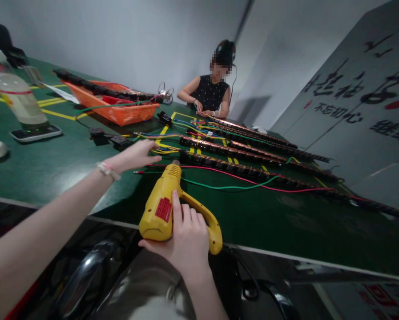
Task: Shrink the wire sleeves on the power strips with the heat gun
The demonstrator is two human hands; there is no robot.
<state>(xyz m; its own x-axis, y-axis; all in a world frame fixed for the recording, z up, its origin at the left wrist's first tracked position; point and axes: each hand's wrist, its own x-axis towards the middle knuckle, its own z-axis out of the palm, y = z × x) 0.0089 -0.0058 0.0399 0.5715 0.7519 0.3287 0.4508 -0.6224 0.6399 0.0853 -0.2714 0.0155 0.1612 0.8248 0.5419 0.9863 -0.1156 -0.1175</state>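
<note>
The biggest thing is the green table [286, 218], with yellow lines on it. Long black rods [219, 164] lie across it, side by side, and some have shiny copper-brown parts on top.

Next comes the yellow heat gun [157, 191]. It is at the front edge of the table, in front of the person's lap. Its body is fat and round, and thin slots run around the front. The handle [215, 229] is yellow too, and it bends back on the right side like a big hook. The nose points away from the person, toward the end of the nearest rod.

The right hand [187, 235] is wrapped around the back of the gun, with one finger lying along its top. The left hand [135, 155] reaches out with its fingertips at some thin wires [167, 150]. I cannot tell if it pinches them. The two hands are apart.

On the gun's body is a small red label [164, 209] with tiny pale marks, too small to read. Smallest is the short gray tip [175, 162].
</note>
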